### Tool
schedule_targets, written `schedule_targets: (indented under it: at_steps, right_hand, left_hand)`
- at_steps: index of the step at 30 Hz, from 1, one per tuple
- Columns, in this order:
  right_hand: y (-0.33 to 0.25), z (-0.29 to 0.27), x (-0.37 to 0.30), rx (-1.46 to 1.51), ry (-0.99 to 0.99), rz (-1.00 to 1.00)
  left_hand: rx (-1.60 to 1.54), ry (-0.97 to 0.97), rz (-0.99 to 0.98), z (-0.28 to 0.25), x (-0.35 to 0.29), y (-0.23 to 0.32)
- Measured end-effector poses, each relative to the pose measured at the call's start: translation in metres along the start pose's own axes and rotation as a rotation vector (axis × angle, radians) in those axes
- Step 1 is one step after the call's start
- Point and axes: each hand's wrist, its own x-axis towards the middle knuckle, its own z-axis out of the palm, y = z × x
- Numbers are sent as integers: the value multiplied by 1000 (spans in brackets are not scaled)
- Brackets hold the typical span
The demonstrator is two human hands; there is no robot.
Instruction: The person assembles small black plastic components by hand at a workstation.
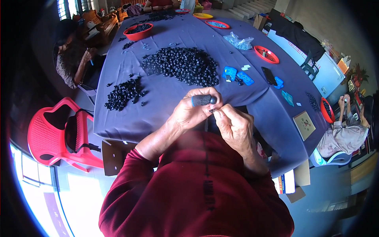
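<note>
Left hand and right hand clamp their fingers on 1 small dark piece — delicate handling, probably; next move needs steady alignment.

Head view: 1 wide fisheye picture (from the left of 2 cameras worn side by side), upright, looking down from the person's head.
Dark red top: beneath the lens, filling the lower middle.
Left hand and right hand: close, around mid-picture.
Purple-grey tablecloth: seen from above its near edge, stretching away toward the top.
Rim: straight edges bend, corners black.
</note>
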Motion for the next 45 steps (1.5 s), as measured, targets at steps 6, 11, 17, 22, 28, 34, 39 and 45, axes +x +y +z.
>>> schedule_targets:
  at_steps: [6, 11, 17, 22, 28, 34, 39, 45]
  right_hand:
    - [4, -3, -2, -10, 9, 3]
    - [24, -24, 4, 83, 162, 219]
    - [40, -20, 5, 45, 168, 177]
    - [43, -21, 4, 31, 185, 202]
    - [55, -23, 5, 158, 208, 262]
    - [55, -29, 7, 169, 190, 383]
    - [55, -26, 8, 160, 191, 364]
    - [60, -22, 8, 132, 130, 336]
  left_hand:
    - [41, -30, 14, 0, -1, 7]
    - [1516, 534, 146, -65, -36, 72]
    - [2324, 1049, -97, -180, -128, 201]
    - [2459, 1188, -284, -186, -131, 205]
    - [2401, 543, 178, -153, -55, 111]
    - [2131, 134, 100, -153, 9, -18]
    - [2214, 200, -190, -177, 32, -39]
    - [2209, 129, -226, -188, 44, -44]
